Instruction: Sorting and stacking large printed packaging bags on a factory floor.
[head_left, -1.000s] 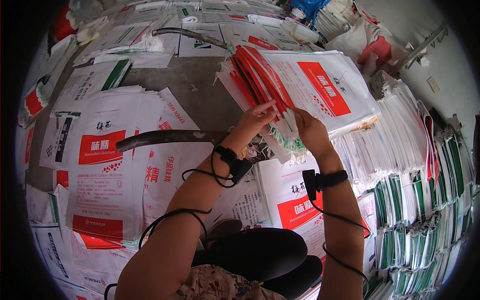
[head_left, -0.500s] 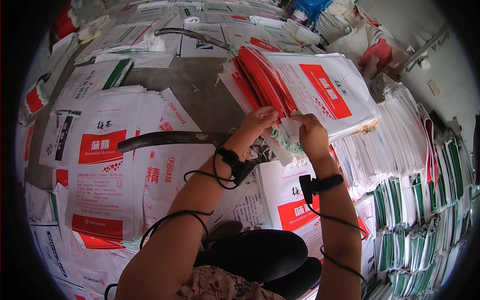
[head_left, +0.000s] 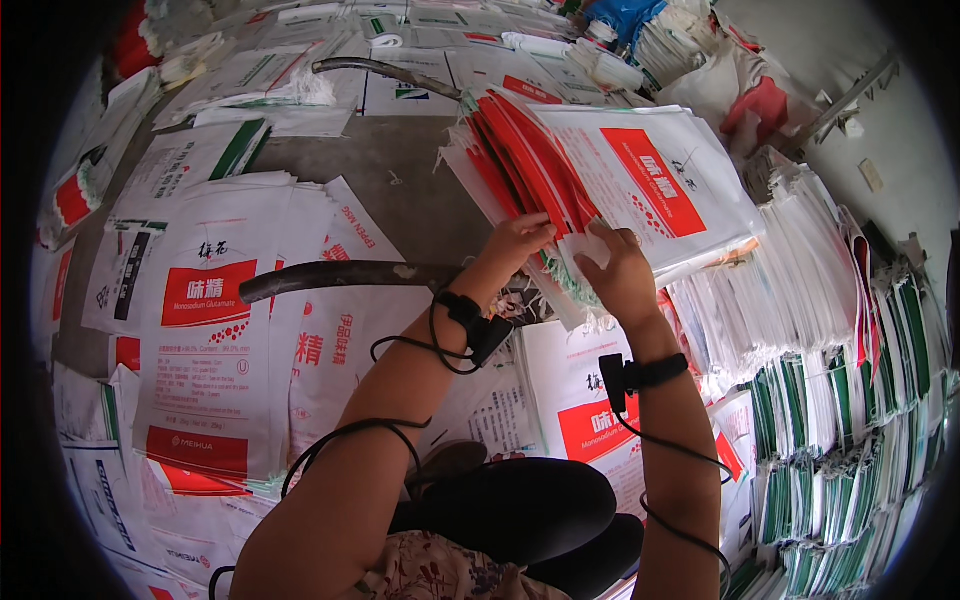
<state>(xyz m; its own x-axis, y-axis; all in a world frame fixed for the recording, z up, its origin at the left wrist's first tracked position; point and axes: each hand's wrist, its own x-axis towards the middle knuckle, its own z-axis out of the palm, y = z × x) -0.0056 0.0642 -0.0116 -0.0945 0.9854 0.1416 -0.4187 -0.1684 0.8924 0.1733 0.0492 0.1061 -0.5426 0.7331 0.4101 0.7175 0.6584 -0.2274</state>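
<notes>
A thick bundle of folded white-and-red printed sacks (head_left: 648, 180) lies in front of me, its red folds fanned out on the left side. My left hand (head_left: 520, 243) is closed at the near left corner of the bundle, fingertips pinching the edge of a sack. My right hand (head_left: 617, 268) is just beside it, thumb spread away from the fingers. Its fingertips touch the near edge of the top sacks, and nothing shows in its grasp. Loose frayed threads (head_left: 570, 283) hang from the sack edges below and between both hands.
More white-and-red sacks (head_left: 205, 350) lie spread on the left. A dark curved bar (head_left: 350, 275) reaches toward my left wrist, and another bar (head_left: 390, 70) lies farther back. Tall stacks of folded sacks (head_left: 840, 410) stand at the right by the wall. Cables run along both forearms.
My right hand has opened: its thumb has moved away from the fingers, which were pinched together at the sack edge. The left hand keeps its place.
</notes>
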